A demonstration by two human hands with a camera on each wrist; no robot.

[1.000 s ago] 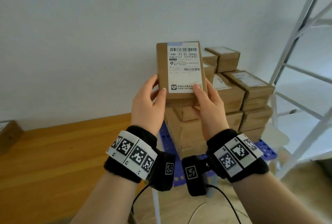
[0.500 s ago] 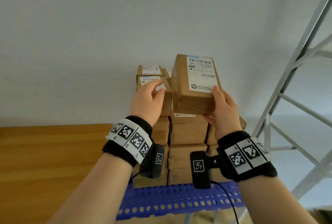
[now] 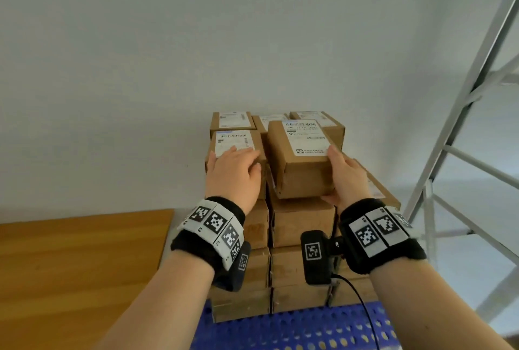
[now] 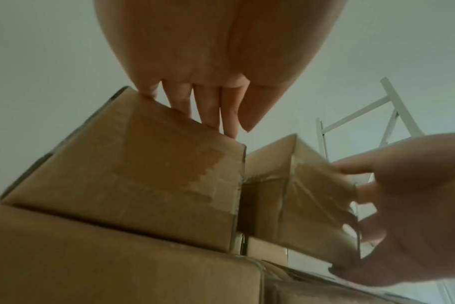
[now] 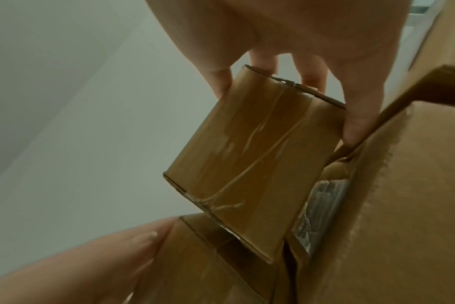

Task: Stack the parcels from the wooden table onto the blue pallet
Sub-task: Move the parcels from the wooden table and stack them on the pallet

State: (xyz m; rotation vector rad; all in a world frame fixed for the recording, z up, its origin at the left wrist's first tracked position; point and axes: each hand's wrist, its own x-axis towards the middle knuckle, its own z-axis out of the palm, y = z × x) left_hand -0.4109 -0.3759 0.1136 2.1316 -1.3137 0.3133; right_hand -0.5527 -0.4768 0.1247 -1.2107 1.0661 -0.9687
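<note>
One parcel [image 3: 302, 159], tilted in the right hand's [image 3: 346, 178] curled grip above the stack on the blue pallet [image 3: 297, 327], could slip sideways while the left hand [image 3: 233, 173] lies flat on the neighbouring box [image 3: 236, 143].

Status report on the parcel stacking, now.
Right hand grips labelled brown cardboard parcel, tilted, not yet seated. Left hand rests flat on neighbouring stacked parcel. Nothing seen blocking the slot.

Bright even daylight in head view, wrist views dim, soft, edge-warped
</note>
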